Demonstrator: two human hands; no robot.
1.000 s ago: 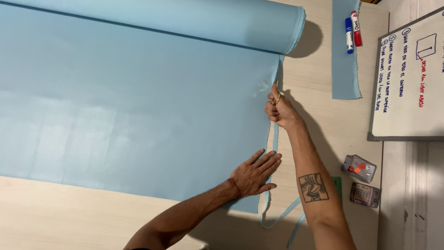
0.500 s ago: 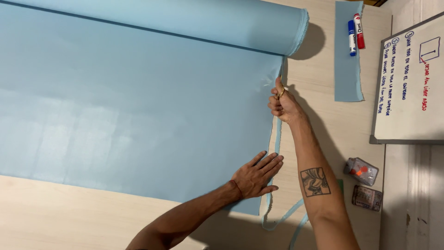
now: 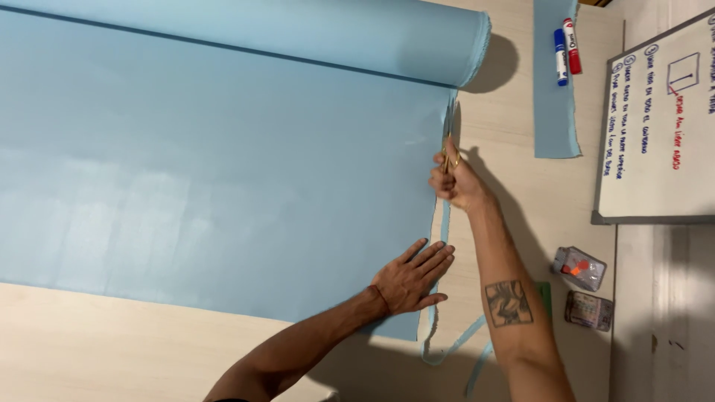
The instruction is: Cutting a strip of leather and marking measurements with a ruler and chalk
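Head view, one frame, read from the near edge of the desk (image 3: 112,357) outward.

Near edge: both forearms enter from the bottom. A narrow cut strip (image 3: 456,344) of light blue cloth curls loose on the bare wood between them.

Left hand (image 3: 411,277): flat, palm down, fingers spread, pressing on the near right corner of the light blue fabric sheet (image 3: 216,179). Fingertips point toward the sheet's right edge. It holds nothing.

Right hand (image 3: 456,179): farther out, fingers closed around the handles of a pair of scissors (image 3: 450,138). Blades point away from the person and lie along the right edge of the sheet, just short of the roll. Whether the blades are parted or together: cannot tell.

Right side of the desk, near: two small clear plastic packs (image 3: 585,286), one with orange contents, the other below it; contents otherwise unclear.

Right edge, middle: a whiteboard (image 3: 659,134) with handwritten lines and a small sketch.

Far edge: the sheet runs up to its fabric roll (image 3: 298,33), lying crosswise. Far right corner: a separate blue cloth strip (image 3: 555,97) with a blue marker (image 3: 560,46) and a red marker (image 3: 572,36) side by side on it.
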